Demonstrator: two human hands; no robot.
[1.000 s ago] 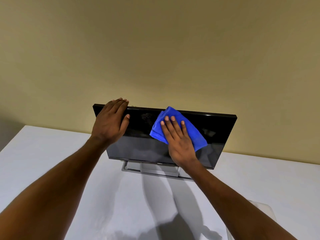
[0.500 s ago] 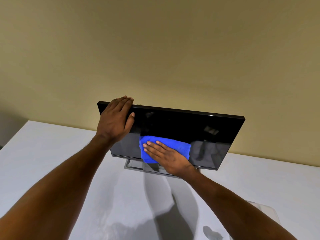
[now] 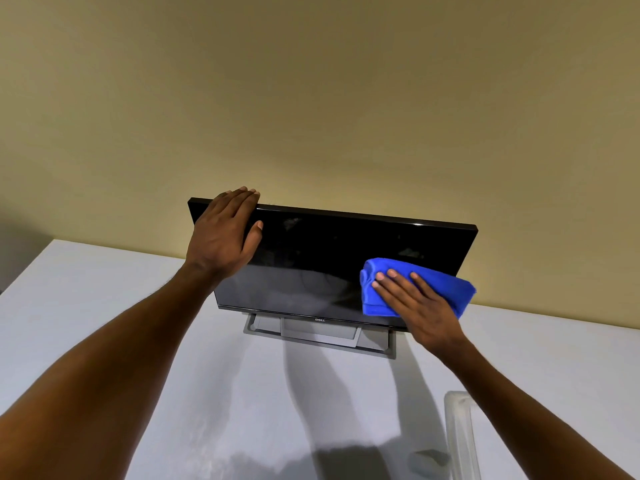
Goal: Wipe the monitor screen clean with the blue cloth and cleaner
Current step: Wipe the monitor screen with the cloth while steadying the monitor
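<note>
A black flat monitor (image 3: 325, 258) stands on a grey stand (image 3: 320, 336) on the white table, its dark screen facing me. My left hand (image 3: 223, 233) grips the monitor's top left edge, fingers over the top and thumb on the screen. My right hand (image 3: 420, 304) lies flat with spread fingers on the folded blue cloth (image 3: 440, 285), pressing it against the lower right part of the screen. The cloth reaches past the monitor's right edge. No cleaner bottle can be made out for sure.
The white table (image 3: 138, 341) runs back to a beige wall (image 3: 311, 98). A pale translucent object (image 3: 462, 434) shows at the lower right beside my right forearm. A small grey shape (image 3: 427, 460) lies near it.
My right hand has slid the blue cloth from the top middle of the screen down to the lower middle, then across to the lower right. My left hand has kept its hold on the top edge.
</note>
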